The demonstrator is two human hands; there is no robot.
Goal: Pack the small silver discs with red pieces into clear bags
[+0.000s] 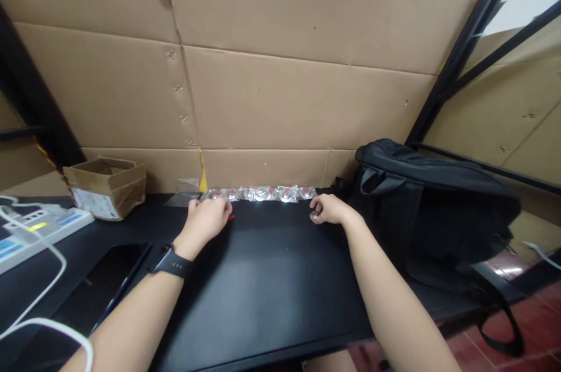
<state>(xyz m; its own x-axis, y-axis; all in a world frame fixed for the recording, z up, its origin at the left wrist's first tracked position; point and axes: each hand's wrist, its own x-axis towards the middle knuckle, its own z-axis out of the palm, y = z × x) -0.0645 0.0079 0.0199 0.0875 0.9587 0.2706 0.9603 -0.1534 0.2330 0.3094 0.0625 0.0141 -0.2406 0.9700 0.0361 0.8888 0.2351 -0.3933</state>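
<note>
Along the far edge of the black table (272,278) runs a row of shiny clear-wrapped round silvery pieces (262,194) with red marks. My left hand (208,220), with a dark watch on its wrist, is closed near the left end of this row. A small red item (231,218) pokes out beside its fingers; its kind cannot be made out. At the right end, my right hand (332,209) pinches a small round silvery piece (314,216) just above or on the tabletop. The fingers hide part of it.
A small open cardboard box (107,185) stands at the back left, beside a white power strip (44,229) with white cables. A dark tablet-like device (105,278) lies in front. On the right sits a black bag (421,208). A cardboard wall (280,97) closes the back.
</note>
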